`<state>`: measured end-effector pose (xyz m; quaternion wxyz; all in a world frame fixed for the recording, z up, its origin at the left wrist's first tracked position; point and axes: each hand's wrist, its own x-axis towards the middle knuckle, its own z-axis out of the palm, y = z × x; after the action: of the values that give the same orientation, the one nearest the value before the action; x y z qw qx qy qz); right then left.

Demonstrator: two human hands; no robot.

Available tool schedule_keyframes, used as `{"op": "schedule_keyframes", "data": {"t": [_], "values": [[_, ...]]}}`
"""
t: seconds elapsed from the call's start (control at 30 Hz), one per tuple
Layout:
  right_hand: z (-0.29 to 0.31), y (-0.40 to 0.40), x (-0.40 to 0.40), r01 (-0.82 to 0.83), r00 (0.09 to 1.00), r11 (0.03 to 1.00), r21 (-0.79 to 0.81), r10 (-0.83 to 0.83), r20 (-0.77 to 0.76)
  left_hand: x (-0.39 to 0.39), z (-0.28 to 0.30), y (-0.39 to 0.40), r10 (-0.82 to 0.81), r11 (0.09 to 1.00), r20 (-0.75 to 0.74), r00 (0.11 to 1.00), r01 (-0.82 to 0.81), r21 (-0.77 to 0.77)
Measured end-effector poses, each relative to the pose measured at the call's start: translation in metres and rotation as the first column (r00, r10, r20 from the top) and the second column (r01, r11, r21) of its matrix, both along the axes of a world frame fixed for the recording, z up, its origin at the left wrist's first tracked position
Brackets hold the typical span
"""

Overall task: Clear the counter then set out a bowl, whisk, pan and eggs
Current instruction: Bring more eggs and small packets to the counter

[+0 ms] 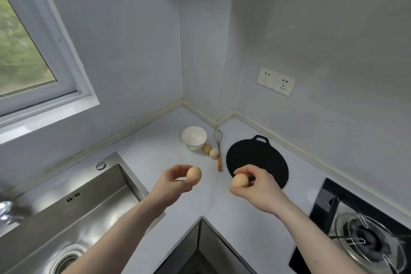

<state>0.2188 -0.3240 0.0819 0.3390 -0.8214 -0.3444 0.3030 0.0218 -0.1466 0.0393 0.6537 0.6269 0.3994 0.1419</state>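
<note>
My left hand (pixel 172 183) grips a brown egg (pixel 194 175) above the white counter (pixel 155 151). My right hand (pixel 258 187) pinches a second brown egg (pixel 240 180) over the near edge of the flat black pan (pixel 258 158). Farther back in the corner stands a white bowl (pixel 194 138). Two more eggs, one (pixel 207 148) and another (pixel 214 153), lie between the bowl and a whisk (pixel 218 147) with an orange handle. The whisk lies just left of the pan.
A steel sink (pixel 66 213) fills the lower left, with a tap (pixel 9 209) at its edge. A gas hob (pixel 364 233) sits at the lower right. Two wall sockets (pixel 275 81) are above the pan. A window (pixel 24 51) is at the left.
</note>
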Motion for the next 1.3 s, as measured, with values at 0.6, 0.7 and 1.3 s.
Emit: {"op": "schedule_keyframes", "data": {"t": [0.6, 0.7, 1.3], "values": [[-0.070, 0.104, 0.031, 0.083, 0.994, 0.982, -0.169, -0.094, -0.062, 0.030, -0.074, 0.102, 0.021, 0.993, -0.123, 0.992, -0.035, -0.109], [-0.083, 0.122, 0.035, 0.102, 0.990, 0.979, -0.174, -0.116, -0.075, 0.035, -0.085, 0.119, 0.032, 0.991, -0.145, 0.989, -0.051, -0.127], [-0.115, 0.228, 0.100, 0.166, 0.985, 0.961, -0.223, -0.172, -0.009, 0.101, -0.147, 0.262, 0.103, 0.994, -0.305, 0.947, -0.113, -0.014]]}}
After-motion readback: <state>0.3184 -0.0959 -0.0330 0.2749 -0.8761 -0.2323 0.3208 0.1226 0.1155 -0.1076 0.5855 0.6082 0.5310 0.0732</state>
